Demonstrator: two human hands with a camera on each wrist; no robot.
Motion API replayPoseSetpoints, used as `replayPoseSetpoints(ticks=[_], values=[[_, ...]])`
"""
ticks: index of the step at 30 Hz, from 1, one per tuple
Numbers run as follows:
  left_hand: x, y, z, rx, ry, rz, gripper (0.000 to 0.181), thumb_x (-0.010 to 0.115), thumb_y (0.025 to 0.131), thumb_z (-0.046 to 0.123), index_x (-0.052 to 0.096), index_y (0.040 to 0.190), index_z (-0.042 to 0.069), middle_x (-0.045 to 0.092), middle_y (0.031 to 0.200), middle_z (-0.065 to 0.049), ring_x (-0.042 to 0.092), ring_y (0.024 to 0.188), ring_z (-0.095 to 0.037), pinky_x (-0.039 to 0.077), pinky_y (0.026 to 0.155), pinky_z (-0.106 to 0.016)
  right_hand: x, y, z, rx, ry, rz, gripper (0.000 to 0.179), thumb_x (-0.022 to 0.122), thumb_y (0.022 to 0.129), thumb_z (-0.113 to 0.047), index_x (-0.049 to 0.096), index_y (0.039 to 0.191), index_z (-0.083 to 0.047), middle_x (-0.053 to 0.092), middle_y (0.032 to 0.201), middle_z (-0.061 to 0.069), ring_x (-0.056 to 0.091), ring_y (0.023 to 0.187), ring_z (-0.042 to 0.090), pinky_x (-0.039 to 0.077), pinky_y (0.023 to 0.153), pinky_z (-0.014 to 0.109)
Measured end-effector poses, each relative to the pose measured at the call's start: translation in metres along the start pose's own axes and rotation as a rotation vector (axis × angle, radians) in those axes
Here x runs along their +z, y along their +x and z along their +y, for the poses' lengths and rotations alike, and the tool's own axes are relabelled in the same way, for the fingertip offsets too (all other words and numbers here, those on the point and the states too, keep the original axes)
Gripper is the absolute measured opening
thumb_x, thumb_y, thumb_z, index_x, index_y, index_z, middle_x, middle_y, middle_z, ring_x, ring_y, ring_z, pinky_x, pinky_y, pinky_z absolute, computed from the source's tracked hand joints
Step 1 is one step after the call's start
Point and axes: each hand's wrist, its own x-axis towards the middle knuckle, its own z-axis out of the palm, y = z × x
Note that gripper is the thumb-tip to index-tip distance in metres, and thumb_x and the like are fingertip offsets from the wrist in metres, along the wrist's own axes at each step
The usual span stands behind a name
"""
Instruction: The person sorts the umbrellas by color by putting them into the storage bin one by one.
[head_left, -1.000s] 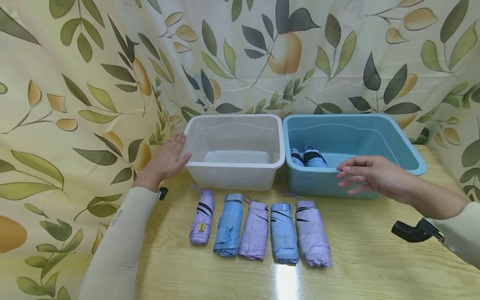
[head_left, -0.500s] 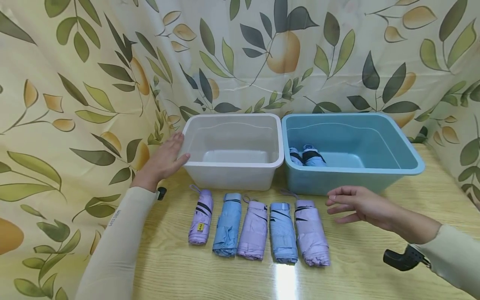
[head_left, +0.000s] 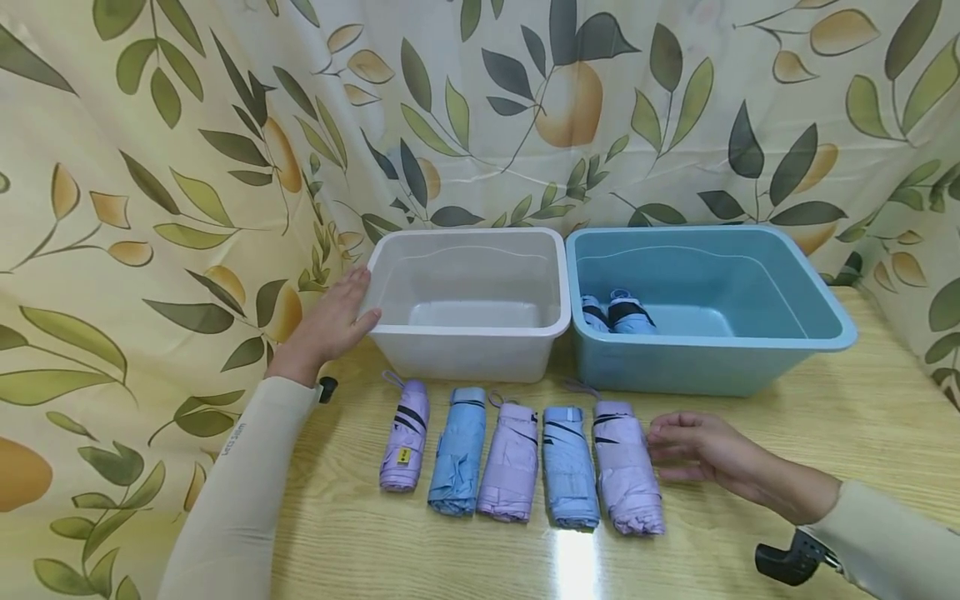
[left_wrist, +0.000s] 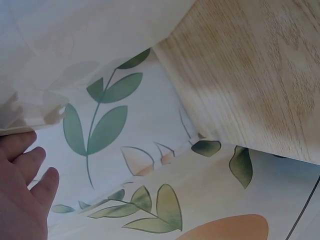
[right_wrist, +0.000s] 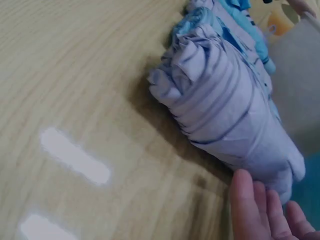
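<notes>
Several folded umbrellas lie in a row on the wooden table, lilac and blue in turn. My right hand [head_left: 693,450] is beside the rightmost lilac umbrella [head_left: 628,475], fingers loosely bent and pointing at it. In the right wrist view its fingertips are at the edge of that umbrella [right_wrist: 225,110]; whether they touch is hard to tell. My left hand [head_left: 326,323] rests with fingers extended at the left rim of the white bin [head_left: 465,354]. The left wrist view shows the fingers [left_wrist: 45,187] of that hand by a pale edge.
Right of the white bin stands a blue bin [head_left: 667,371] with blue umbrellas [head_left: 628,315] in its left corner. Left of the rightmost umbrella lie a blue umbrella [head_left: 568,467] and others. A leaf-patterned curtain [head_left: 480,117] surrounds the table [head_left: 750,550].
My right hand has come down from in front of the blue bin, moving left to the rightmost lilac umbrella. The left hand stays at the white bin.
</notes>
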Motion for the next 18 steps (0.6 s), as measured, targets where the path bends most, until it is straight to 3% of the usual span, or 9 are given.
replayPoseSetpoints(ticks=[11, 18], values=[[0.0, -0.001, 0.0, 0.002, -0.006, -0.011, 0.075, 0.032, 0.101, 0.047, 0.017, 0.152, -0.006, 0.013, 0.16, -0.018, 0.005, 0.147, -0.029, 0.012, 0.117, -0.047, 0.015, 0.007, 0.01, 0.075, -0.053, 0.048, 0.048, 0.061, 0.097, -0.025, 0.042, 0.125, 0.008, 0.062, 0.105, 0.014, 0.064, 0.097, 0.028, 0.055, 0.081, 0.049], [0.001, 0.0, 0.0, -0.003, -0.004, -0.007, 0.075, 0.032, 0.101, 0.048, 0.017, 0.152, -0.005, 0.012, 0.16, -0.016, 0.004, 0.147, -0.027, 0.011, 0.117, -0.046, 0.027, 0.009, 0.005, 0.107, -0.15, 0.137, 0.066, 0.067, 0.092, -0.029, 0.032, 0.132, 0.01, 0.062, 0.106, 0.017, 0.066, 0.092, 0.029, 0.057, 0.072, 0.047]])
